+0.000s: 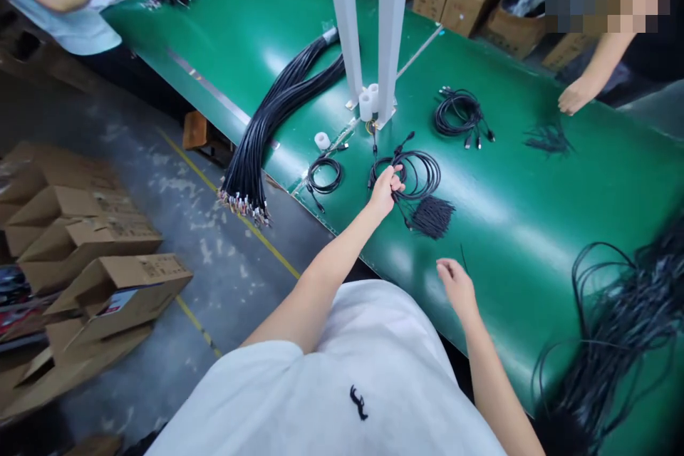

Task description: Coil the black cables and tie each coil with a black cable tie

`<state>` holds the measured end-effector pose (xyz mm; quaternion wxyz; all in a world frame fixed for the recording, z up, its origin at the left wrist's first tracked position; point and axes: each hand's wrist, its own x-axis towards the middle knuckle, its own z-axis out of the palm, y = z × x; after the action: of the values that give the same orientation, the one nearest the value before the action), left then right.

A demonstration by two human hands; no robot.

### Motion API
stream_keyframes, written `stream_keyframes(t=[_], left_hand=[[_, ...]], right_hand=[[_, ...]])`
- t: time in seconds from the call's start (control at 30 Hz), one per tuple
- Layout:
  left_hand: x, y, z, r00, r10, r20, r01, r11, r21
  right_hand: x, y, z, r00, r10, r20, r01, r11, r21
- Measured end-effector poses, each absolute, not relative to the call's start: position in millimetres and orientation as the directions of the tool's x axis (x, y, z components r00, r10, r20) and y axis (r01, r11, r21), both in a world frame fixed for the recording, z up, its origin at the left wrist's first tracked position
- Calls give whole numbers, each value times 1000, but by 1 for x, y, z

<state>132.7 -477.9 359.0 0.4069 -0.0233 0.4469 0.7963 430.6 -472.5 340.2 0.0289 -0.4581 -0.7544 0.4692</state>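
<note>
My left hand [385,190] is closed around a coiled black cable [426,172] just above the green table, and the loops spread out to its right. Cable ends with black plugs stick out above and below the grip. Beside that hand lies a dense bundle of short black twist ties [432,217]. Nearer my body, my right hand [458,286] is raised with its fingers pinched. A single thin black twist tie [463,256] juts from behind its fingers; the grip on it is partly hidden.
Another coiled cable [324,176] lies left, a coil group [457,112] behind. Two white posts [392,35] rise from the green table [513,206]. A long black cable bundle [288,100] overhangs the edge; a cable heap [625,328] is at right. Co-workers' hands [580,94] are across the table and far left.
</note>
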Motion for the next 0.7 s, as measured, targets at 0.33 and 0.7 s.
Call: stream_keyframes(t=[0.33,0.7], left_hand=[[65,-507,288,-877,235,-420,-374,216,902],[-12,-626,291,-896,-155,-415,-438,453,776]], right_hand=[[448,-551,301,-657,381,-651,753,312,-579],[439,-518,260,-701,256,-666,621,677,-395]])
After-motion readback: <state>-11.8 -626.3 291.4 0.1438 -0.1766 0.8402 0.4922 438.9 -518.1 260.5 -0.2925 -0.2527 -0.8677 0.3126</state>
